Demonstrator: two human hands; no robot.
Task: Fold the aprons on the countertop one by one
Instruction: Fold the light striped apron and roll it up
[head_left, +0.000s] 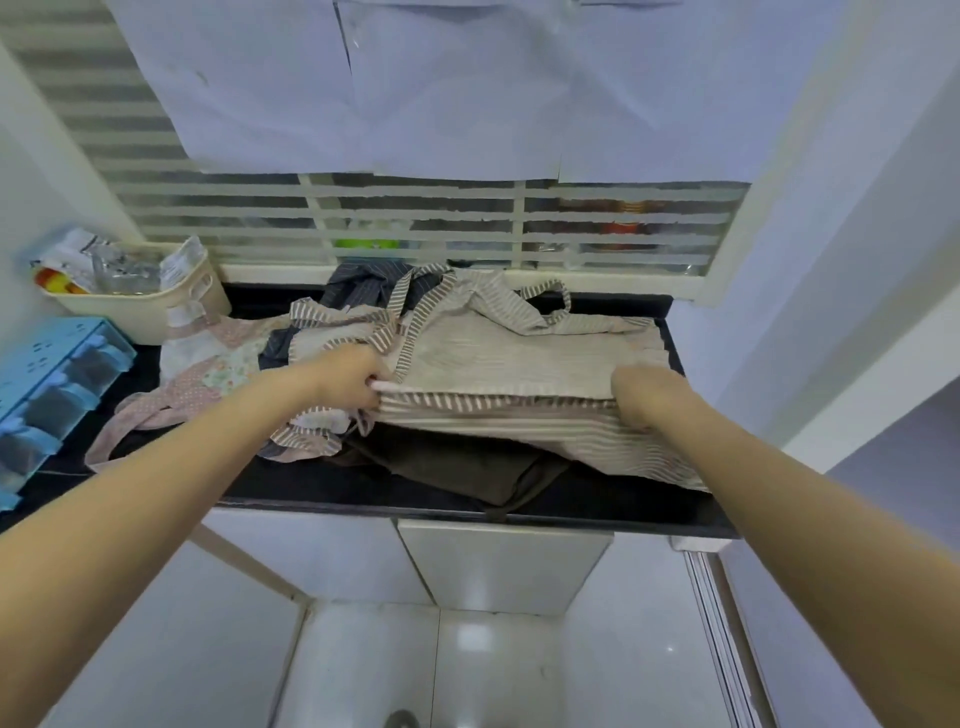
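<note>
Seen from a head camera above a dark desk (322, 488) strewn with aprons. At centre, a beige striped apron (498, 358), spread wide across the heap and doubled over along its near edge, with broad-striped straps (415, 317) trailing toward the rear. Gripped at both near corners: left hand (353, 376) curled at the left end, fingers (382, 385) pinching a bunched fold of the cloth; right hand (641, 397) at the right end, knuckles up, fingers tucked under the fabric and hidden, though closed around the folded edge as far as can be told. Beneath the striped apron, a dark brown apron (467, 467) lying flat, one strap hanging just over the front lip of the desk. To the left, a pale floral apron (213, 358) with pink dotted ties, partly under the heap. Toward the back, a dark pinstriped apron (363, 286) crumpled against the sill. At far left, a cream basket (156, 306) holding packets and a clear jar, just beside a blue drawer organiser (57, 379). Behind the desk, a louvred window (415, 223), its upper part covered with white paper sheets (363, 83).
</note>
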